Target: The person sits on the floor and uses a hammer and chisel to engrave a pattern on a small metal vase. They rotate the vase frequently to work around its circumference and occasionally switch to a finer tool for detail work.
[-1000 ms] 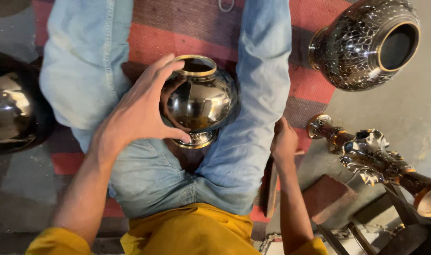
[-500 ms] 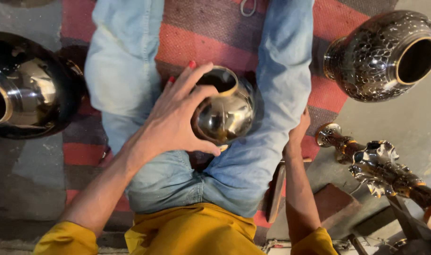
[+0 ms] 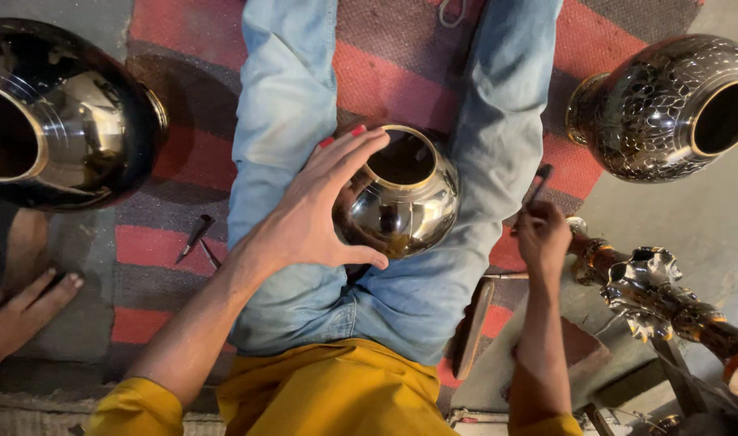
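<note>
Right hand (image 3: 542, 234) has risen, now gripping a dark tool (image 3: 538, 184).

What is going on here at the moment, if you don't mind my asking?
A person sits on a red striped mat with a small shiny metal pot between the legs. The left hand grips its side, mouth facing away. The right hand holds a thin dark tool beside the right leg, clear of the pot. A large polished vessel lies to the left, a patterned one to the right. Another person's hand rests at lower left.
</note>
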A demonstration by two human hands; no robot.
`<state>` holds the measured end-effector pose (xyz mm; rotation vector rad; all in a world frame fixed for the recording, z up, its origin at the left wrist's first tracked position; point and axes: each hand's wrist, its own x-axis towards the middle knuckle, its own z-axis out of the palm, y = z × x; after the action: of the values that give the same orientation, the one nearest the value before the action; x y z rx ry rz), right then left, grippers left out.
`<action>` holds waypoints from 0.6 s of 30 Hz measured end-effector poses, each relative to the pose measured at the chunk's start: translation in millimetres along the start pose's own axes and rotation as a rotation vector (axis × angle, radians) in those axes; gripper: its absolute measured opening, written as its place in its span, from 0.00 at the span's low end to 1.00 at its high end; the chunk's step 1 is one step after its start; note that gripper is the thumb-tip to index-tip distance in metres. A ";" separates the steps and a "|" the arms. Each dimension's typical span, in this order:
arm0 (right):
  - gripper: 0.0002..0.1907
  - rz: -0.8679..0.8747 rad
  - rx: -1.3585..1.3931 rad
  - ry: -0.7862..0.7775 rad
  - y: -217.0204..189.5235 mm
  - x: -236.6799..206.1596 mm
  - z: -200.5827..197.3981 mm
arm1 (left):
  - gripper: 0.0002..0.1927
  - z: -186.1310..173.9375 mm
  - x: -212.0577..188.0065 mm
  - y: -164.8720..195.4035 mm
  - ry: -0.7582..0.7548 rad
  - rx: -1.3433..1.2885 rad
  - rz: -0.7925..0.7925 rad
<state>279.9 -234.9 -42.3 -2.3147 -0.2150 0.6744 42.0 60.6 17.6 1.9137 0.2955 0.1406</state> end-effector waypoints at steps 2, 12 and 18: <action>0.06 -0.144 0.090 0.046 11.4 -5.7 -15.2 | 0.69 2.4 -1.7 -1.3 0.019 -0.041 0.001; 0.16 -0.371 0.680 0.008 -63.3 -64.5 -17.1 | 0.67 8.1 -9.1 -2.4 0.080 -0.019 0.060; 0.12 -0.317 0.703 -0.167 -108.3 -83.3 36.9 | 0.66 9.3 -9.9 -0.9 0.097 -0.012 0.075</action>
<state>193.5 -161.0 42.1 -1.5157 -0.3488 0.6490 34.6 49.8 13.9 1.9100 0.2870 0.2856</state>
